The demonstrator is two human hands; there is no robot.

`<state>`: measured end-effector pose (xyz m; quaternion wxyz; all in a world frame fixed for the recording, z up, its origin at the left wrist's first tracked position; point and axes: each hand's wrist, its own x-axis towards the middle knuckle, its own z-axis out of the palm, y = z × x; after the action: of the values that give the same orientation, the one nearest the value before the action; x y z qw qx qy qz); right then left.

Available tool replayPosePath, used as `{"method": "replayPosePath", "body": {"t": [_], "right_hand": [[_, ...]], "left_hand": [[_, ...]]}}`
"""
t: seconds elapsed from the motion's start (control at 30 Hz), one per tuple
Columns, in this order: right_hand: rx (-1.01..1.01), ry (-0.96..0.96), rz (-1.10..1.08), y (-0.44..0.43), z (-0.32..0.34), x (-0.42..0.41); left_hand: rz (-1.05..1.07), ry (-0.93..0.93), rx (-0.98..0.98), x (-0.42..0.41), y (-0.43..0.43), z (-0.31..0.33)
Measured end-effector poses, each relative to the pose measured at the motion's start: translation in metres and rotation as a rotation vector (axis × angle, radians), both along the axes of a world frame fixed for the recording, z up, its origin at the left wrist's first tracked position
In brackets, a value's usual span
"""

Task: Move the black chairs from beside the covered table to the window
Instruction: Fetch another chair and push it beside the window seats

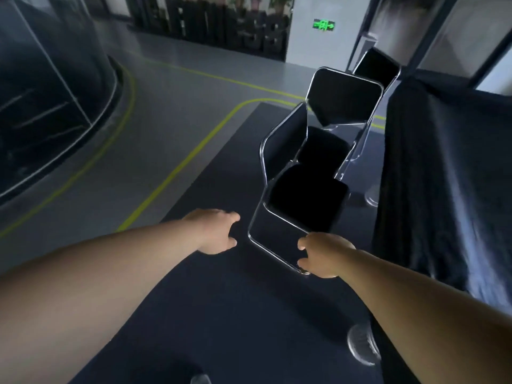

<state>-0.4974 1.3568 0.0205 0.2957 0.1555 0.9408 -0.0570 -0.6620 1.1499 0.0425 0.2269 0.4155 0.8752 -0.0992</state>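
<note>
Three black chairs stand in a row beside the covered table (443, 167), on a dark mat (221, 300) set off from the grey floor (171, 112) by yellow lines. The nearest chair (307, 198) has its chrome tube frame toward the person; the second chair (343, 103) and the third chair (376, 66) stand behind it.

The right hand (324, 254) curls around the near corner of the chrome tube, fingers wrapped over it, so it appears to be holding the frame. The left hand (214, 231) hangs open, fingers spread, just beside the tube's left bend but not touching it.

The chair looks light and rigid (thin tube, a padded seat), so it should lift in one piece without flexing. The polished tube may be slippery, so a full wrap with both hands, one on each side of the frame, seems the safest hold. No window is recognisable from here.
</note>
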Motion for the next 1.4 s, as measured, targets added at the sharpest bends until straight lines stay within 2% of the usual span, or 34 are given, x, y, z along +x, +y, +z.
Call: {"method": "replayPosePath", "body": {"t": [0.2, 0.63, 0.83, 1.07, 1.23, 1.4], "right_hand": [[-0.044, -0.007, -0.217, 0.025, 0.007, -0.113], [-0.069, 0.045, -0.403, 0.146, -0.023, -0.312], [-0.096, 0.079, -0.493, 0.197, -0.016, -0.377], [-0.155, 0.134, -0.703, 0.249, -0.038, -0.438], [-0.186, 0.206, -0.963, 0.285, -0.061, -0.483], [-0.379, 0.305, -1.436, 0.294, -0.093, -0.521]], "left_hand": [[-0.145, -0.006, -0.015, -0.157, 0.066, 0.003], [-0.382, 0.042, -0.031, -0.376, 0.247, -0.02], [-0.504, 0.031, -0.034, -0.439, 0.328, -0.013], [-0.699, 0.035, 0.004, -0.492, 0.435, -0.027], [-0.903, 0.005, 0.053, -0.53, 0.527, -0.053], [-1.218, -0.003, 0.039, -0.556, 0.602, -0.094]]}}
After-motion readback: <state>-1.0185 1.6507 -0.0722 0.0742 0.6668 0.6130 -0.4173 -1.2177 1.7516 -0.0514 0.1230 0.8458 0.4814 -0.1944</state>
